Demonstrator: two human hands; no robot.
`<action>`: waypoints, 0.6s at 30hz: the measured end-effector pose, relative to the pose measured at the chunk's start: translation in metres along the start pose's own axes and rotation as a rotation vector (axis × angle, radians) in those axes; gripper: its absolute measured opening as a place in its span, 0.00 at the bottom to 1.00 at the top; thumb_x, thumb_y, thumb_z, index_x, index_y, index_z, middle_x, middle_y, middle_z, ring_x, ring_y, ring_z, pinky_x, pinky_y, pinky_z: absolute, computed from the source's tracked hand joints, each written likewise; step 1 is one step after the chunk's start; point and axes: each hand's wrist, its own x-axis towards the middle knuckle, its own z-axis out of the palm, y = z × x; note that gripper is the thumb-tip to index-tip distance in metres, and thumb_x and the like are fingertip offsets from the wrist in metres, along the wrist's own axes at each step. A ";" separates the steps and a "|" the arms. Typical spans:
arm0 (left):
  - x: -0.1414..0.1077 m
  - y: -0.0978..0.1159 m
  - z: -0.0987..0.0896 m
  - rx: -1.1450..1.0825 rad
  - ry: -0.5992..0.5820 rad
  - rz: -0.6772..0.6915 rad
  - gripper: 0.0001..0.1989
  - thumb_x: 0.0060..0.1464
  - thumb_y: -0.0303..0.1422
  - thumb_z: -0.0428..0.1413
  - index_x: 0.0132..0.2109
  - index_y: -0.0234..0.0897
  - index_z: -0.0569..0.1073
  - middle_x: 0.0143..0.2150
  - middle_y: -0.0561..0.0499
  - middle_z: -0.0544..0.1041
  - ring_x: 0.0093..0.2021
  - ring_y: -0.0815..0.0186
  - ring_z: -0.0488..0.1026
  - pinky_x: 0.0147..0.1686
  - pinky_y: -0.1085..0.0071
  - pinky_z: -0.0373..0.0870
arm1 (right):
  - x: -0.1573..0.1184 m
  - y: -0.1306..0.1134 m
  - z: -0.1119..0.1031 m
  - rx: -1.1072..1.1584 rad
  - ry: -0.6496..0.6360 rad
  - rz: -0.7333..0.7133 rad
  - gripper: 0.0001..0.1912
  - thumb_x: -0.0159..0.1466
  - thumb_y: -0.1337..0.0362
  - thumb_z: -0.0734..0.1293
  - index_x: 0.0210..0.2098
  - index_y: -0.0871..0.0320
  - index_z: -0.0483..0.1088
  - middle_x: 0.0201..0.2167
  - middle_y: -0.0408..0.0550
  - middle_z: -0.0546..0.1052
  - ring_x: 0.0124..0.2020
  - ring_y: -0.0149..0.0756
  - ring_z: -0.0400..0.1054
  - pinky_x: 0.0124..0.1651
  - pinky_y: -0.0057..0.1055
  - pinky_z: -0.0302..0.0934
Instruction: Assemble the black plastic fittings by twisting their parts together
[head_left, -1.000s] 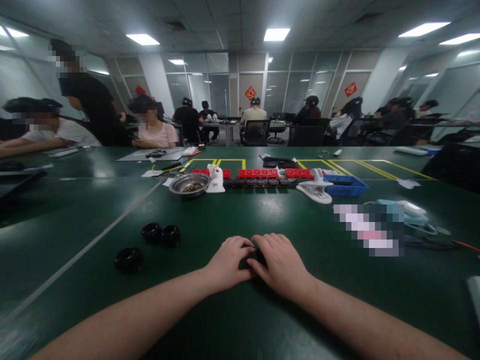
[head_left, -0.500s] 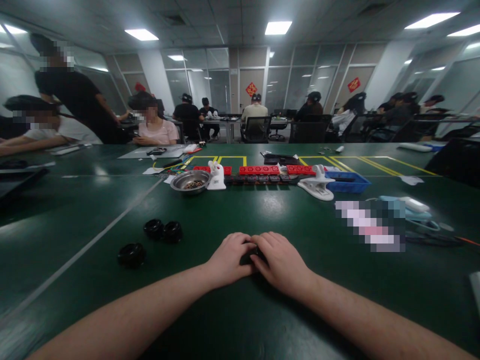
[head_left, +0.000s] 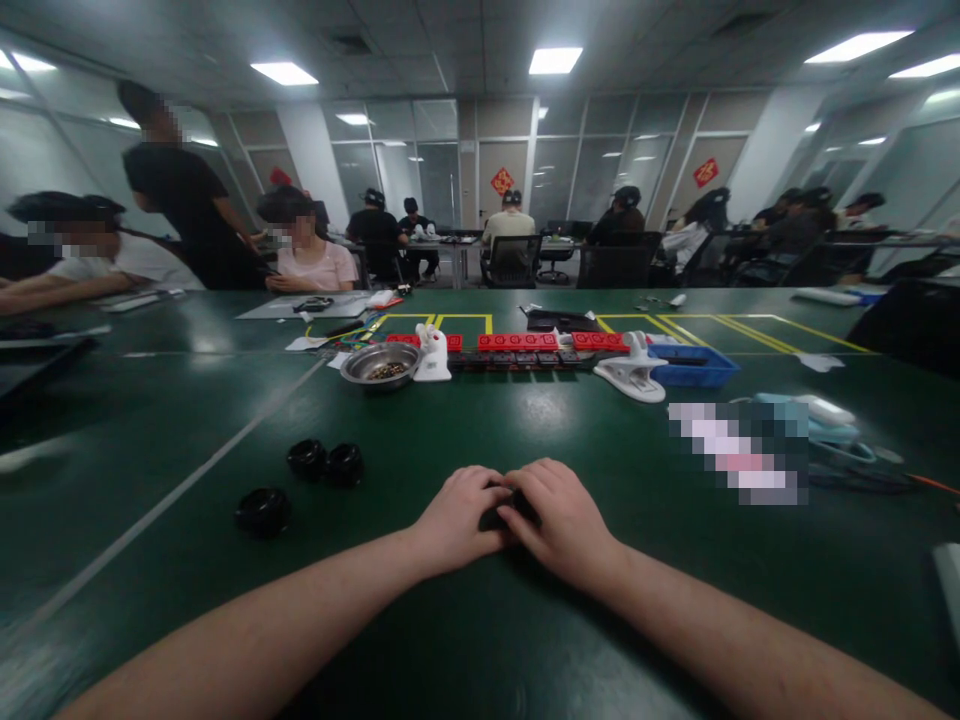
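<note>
In front of me, a black object (head_left: 500, 512) is gripped between both hands, and the fingers cover most of it. My left hand (head_left: 461, 515) curls round its left side, with the thumb below. My right hand (head_left: 559, 520) wraps its right side, fingers over the top and the thumb in front. What I hold is too covered to name exactly. To the left on the green table (head_left: 420, 640) lie three glossy black ring-shaped pieces, like rolls of tape: a front ring (head_left: 262, 512), a back ring (head_left: 307, 459) and another ring (head_left: 345, 464) touching or close beside it.
Farther back are a metal bowl (head_left: 381, 368) with small bits, a white clip stand (head_left: 433, 356), red blocks (head_left: 517, 342) in a row, another white clip (head_left: 631, 372) and a blue tray (head_left: 697, 368). A light-blue item (head_left: 832, 425) lies right. Several people sit across the room.
My right hand shifts slightly on the black object while my left stays nearly still. In the background, the standing person has moved to the right.
</note>
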 end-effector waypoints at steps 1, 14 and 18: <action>0.000 0.000 0.000 0.003 0.004 0.000 0.14 0.46 0.37 0.56 0.42 0.40 0.70 0.44 0.50 0.67 0.46 0.60 0.62 0.47 0.62 0.59 | 0.000 -0.001 0.000 -0.004 -0.011 -0.006 0.07 0.58 0.68 0.59 0.36 0.61 0.64 0.30 0.50 0.70 0.33 0.38 0.60 0.37 0.36 0.56; 0.000 0.000 0.000 -0.001 0.010 0.011 0.16 0.46 0.39 0.56 0.43 0.38 0.70 0.45 0.49 0.67 0.47 0.60 0.62 0.48 0.62 0.58 | 0.002 -0.001 -0.003 -0.010 0.031 0.061 0.08 0.57 0.65 0.60 0.36 0.61 0.64 0.32 0.51 0.69 0.35 0.40 0.60 0.41 0.39 0.55; 0.000 0.000 -0.001 0.003 -0.002 0.010 0.16 0.47 0.39 0.56 0.43 0.39 0.69 0.45 0.49 0.67 0.47 0.60 0.62 0.47 0.62 0.59 | 0.002 0.001 -0.003 0.022 -0.022 0.019 0.07 0.56 0.69 0.59 0.35 0.60 0.63 0.30 0.48 0.69 0.34 0.38 0.60 0.44 0.40 0.53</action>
